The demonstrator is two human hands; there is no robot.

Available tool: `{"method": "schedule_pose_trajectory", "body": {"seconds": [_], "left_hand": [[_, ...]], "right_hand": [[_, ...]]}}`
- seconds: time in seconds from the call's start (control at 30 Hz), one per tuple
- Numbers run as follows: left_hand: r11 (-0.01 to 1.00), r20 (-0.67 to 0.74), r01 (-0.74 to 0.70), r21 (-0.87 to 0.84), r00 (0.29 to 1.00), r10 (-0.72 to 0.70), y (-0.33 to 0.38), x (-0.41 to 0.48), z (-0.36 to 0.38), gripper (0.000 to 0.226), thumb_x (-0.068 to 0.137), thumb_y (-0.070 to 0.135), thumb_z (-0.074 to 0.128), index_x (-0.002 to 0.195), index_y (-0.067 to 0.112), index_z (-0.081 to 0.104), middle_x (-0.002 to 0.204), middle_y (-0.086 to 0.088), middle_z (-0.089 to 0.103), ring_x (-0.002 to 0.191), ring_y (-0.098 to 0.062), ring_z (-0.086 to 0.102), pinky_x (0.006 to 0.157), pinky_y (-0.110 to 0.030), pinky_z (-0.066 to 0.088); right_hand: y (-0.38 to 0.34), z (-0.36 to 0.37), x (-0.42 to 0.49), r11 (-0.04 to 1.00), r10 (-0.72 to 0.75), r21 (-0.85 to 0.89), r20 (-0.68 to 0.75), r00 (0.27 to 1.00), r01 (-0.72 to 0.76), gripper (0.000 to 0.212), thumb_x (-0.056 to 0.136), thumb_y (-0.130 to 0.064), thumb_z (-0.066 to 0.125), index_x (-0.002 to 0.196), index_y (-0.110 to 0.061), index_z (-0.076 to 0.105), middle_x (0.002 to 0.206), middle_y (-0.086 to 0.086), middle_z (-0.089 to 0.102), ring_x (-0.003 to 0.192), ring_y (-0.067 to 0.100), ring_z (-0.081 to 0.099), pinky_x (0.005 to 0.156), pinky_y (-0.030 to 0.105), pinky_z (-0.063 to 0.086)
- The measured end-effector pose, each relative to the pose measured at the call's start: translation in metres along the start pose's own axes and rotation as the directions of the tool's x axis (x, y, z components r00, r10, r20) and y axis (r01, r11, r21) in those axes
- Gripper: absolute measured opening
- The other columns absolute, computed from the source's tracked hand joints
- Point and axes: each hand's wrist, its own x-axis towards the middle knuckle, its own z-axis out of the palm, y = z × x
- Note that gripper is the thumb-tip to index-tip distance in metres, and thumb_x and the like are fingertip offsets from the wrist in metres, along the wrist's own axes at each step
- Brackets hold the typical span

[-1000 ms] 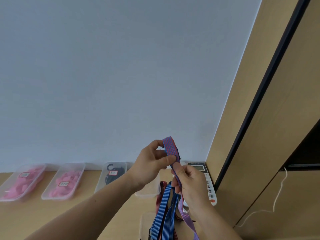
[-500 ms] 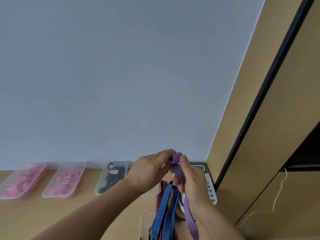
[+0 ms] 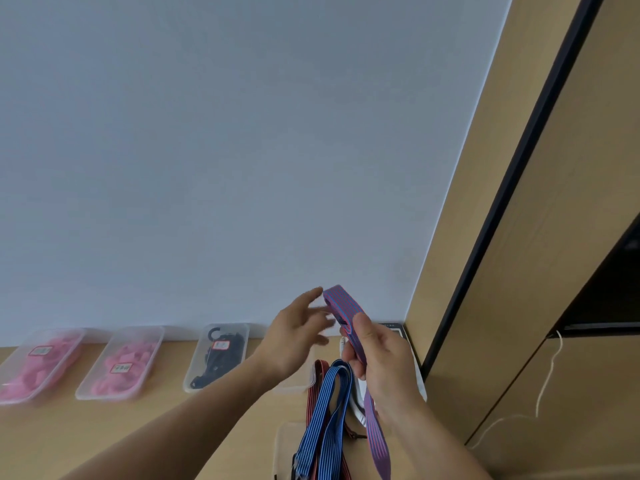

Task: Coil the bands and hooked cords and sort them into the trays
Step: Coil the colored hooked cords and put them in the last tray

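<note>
My right hand [image 3: 379, 358] grips a purple band with red stripes [image 3: 343, 308], whose folded loop sticks up above the thumb while its tail hangs down past my wrist. My left hand [image 3: 299, 329] hovers just left of the loop with fingers spread, blurred, holding nothing. Below, a blue striped cord [image 3: 325, 410] and a red striped cord [image 3: 317, 382] lie on the wooden table. Three clear trays stand along the wall: two with pink coils [image 3: 38, 365] [image 3: 121, 362] and one with black hooked cords [image 3: 218, 355].
A fourth clear tray [image 3: 301, 384] sits mostly hidden behind my left wrist. A white desk phone [image 3: 394, 332] stands against the wall behind my right hand. A wooden cabinet [image 3: 519, 271] with a dangling white string borders the right side.
The left hand has let go of the purple band and opened, moving slightly left. The right hand has raised the folded loop higher.
</note>
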Motion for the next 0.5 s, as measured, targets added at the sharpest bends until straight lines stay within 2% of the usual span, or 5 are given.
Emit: {"method": "schedule_pose_trajectory", "body": {"seconds": [0.07, 0.17, 0.3, 0.4, 0.5], "left_hand": [[0.968, 0.135, 0.188, -0.167, 0.977, -0.166, 0.011, 0.001, 0.001, 0.035, 0.098, 0.031, 0.049, 0.115, 0.005, 0.066, 0.101, -0.016, 0.073, 0.092, -0.03, 0.071, 0.087, -0.043, 0.054], [0.97, 0.246, 0.158, -0.185, 0.963, -0.11, 0.022, -0.003, 0.002, 0.038, 0.092, 0.034, 0.058, 0.099, -0.002, 0.066, 0.087, -0.025, 0.065, 0.07, -0.03, 0.062, 0.077, -0.041, 0.054], [0.966, 0.141, 0.169, -0.193, 0.98, -0.144, 0.02, 0.0, 0.0, 0.044, 0.082, 0.025, 0.071, 0.117, 0.0, 0.058, 0.106, -0.024, 0.071, 0.082, -0.03, 0.068, 0.08, -0.044, 0.052], [0.989, 0.077, 0.104, -0.104, 0.992, -0.096, 0.022, 0.001, -0.001, 0.033, 0.089, 0.013, 0.071, 0.118, 0.009, 0.055, 0.096, -0.014, 0.076, 0.077, -0.021, 0.069, 0.072, -0.033, 0.052], [1.0, 0.038, 0.012, 0.006, 0.999, -0.012, 0.025, 0.001, 0.0, 0.032, 0.09, 0.011, 0.07, 0.118, 0.012, 0.055, 0.089, -0.008, 0.077, 0.074, -0.017, 0.069, 0.07, -0.031, 0.052]], "right_hand": [[0.002, 0.001, -0.001, 0.998, -0.037, -0.043, 0.019, 0.999, 0.037, 0.045, 0.087, -0.054, 0.053, 0.063, -0.018, 0.065, 0.056, 0.007, 0.062, 0.042, 0.012, 0.043, 0.047, 0.023, 0.039], [0.005, 0.002, -0.001, 0.991, -0.069, -0.108, 0.05, 0.996, 0.074, 0.042, 0.088, -0.052, 0.053, 0.068, -0.017, 0.065, 0.06, 0.017, 0.062, 0.043, 0.013, 0.044, 0.054, 0.036, 0.043], [0.003, 0.001, 0.0, 0.984, -0.073, -0.16, 0.029, 0.997, 0.077, 0.045, 0.083, -0.054, 0.055, 0.068, -0.013, 0.065, 0.054, 0.007, 0.064, 0.039, 0.009, 0.045, 0.046, 0.02, 0.039], [0.003, -0.002, -0.001, 0.981, -0.029, -0.192, 0.011, 1.0, 0.03, 0.053, 0.078, -0.057, 0.056, 0.07, -0.005, 0.066, 0.048, 0.002, 0.062, 0.036, 0.008, 0.046, 0.043, 0.018, 0.039], [0.004, -0.004, -0.001, 0.982, 0.0, -0.19, 0.01, 1.0, 0.002, 0.055, 0.077, -0.055, 0.058, 0.069, -0.001, 0.065, 0.047, 0.003, 0.06, 0.035, 0.008, 0.047, 0.041, 0.018, 0.038]]}}
